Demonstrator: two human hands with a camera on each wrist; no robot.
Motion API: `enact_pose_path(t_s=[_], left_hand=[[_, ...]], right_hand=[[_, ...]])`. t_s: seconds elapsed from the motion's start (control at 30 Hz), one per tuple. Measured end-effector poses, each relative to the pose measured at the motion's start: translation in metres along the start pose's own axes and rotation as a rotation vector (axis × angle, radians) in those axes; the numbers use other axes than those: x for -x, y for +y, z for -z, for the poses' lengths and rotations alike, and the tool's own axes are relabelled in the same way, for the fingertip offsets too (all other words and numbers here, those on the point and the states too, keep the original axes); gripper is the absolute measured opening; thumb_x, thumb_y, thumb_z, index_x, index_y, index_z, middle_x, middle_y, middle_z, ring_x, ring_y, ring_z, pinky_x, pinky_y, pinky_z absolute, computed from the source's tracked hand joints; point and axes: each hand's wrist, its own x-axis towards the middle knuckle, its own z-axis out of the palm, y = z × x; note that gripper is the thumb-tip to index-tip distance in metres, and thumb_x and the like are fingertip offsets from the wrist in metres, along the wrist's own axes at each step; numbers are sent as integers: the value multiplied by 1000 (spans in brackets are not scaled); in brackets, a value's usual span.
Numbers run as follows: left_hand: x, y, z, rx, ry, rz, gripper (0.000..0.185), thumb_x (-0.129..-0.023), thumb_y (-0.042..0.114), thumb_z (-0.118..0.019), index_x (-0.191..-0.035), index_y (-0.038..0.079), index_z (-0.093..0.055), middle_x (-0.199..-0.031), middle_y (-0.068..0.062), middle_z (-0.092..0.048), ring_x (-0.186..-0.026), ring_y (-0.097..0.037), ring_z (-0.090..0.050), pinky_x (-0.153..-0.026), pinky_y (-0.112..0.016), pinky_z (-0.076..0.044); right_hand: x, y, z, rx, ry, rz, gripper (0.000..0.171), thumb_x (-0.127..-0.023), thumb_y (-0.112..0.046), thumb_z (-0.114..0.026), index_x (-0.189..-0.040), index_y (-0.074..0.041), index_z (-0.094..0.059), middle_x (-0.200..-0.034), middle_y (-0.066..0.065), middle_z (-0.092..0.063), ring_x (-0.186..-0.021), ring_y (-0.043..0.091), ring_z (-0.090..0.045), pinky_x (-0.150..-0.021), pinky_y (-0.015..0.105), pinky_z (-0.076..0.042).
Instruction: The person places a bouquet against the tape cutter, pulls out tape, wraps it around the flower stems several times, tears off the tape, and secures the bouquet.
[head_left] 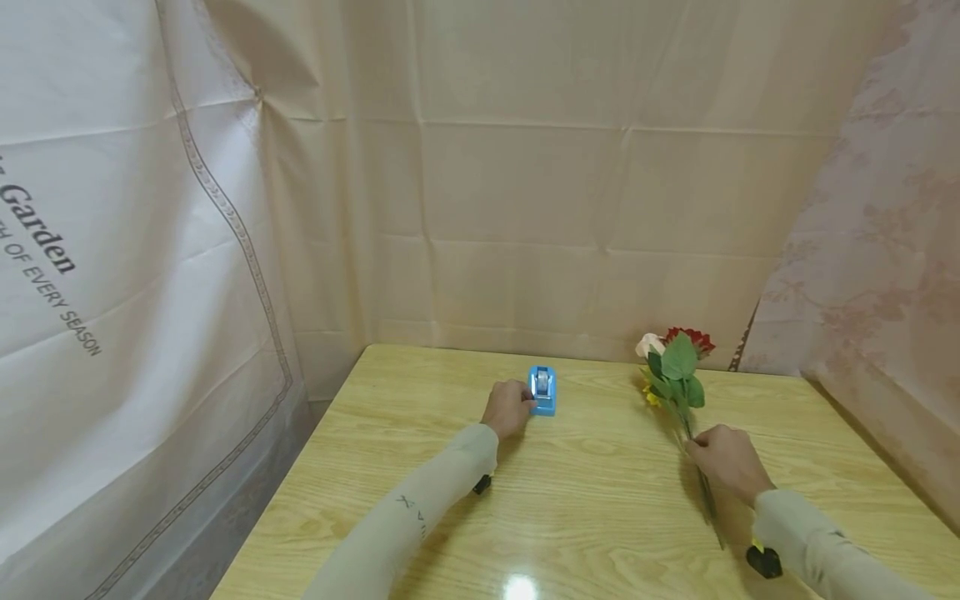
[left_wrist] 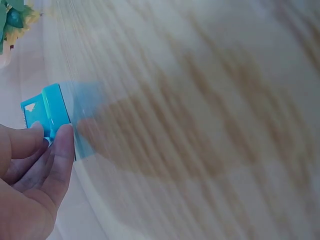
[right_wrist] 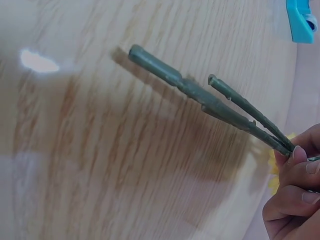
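- Flowers (head_left: pixel 677 367) lie on the wooden table (head_left: pixel 600 500) at my right, a small bunch with a red bloom, a pale one and green leaves pointing toward the far curtain.
- Their green stems (right_wrist: pixel 210 97) run back toward me; my right hand (head_left: pixel 727 460) pinches them partway along, fingers (right_wrist: pixel 290 165) curled round them, so the blooms sit beyond my knuckles and the cut ends stick out behind my wrist.
- In the right wrist view the stem ends hang free just above the tabletop, casting a shadow on the wood.
- My left hand (head_left: pixel 508 408) is well apart from the bunch, off to the left near the middle of the table.
- That hand grips a blue tape dispenser (head_left: pixel 542 389), thumb and fingers (left_wrist: pixel 62 145) pressed on its near end; the dispenser stands on the table just beyond my fingertips.
- The left wrist view is blurred, so I cannot tell how firmly the dispenser is held, only that my fingertips pinch its edge.
- Both my forearms wear pale sleeves (head_left: pixel 420 517).
- Beige curtains (head_left: pixel 525 183) hang behind the table, and a white printed sheet (head_left: pixel 112 250) hangs at the left.
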Motion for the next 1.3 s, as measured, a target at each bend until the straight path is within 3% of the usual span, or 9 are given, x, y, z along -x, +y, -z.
enact_pose_path(t_s=[0.77,1.0,1.3], left_hand=[[-1,0,1,-20,-11,9,10,-99,8,-70,-98,1,-78,-94,-7,-75,-90,-22,-71,-78,-33,-59],[1,-2,5,-23,-20,8,10,-99,8,-70,-98,2,-78,-94,-7,-74,-89,-21,-70,-78,-33,-59],[4,-6,13,-30,-45,40,10,-99,11,-70,-98,4,-78,-92,-3,-72,-93,-21,-64,-78,-34,-57]], right_hand=[[10,13,1,13,-32,-46,43,-95,-16,-54,-55,-19,-36,-50,-9,-29,-47,9,-28,-46,25,-26],[10,14,1,4,-88,-72,44,-93,-16,-55,-55,-20,-35,-50,-9,-27,-48,9,-25,-47,25,-25],[1,14,6,38,-105,0,38,-94,-15,-67,-59,-15,-52,-53,-7,-35,-50,11,-36,-49,28,-32]])
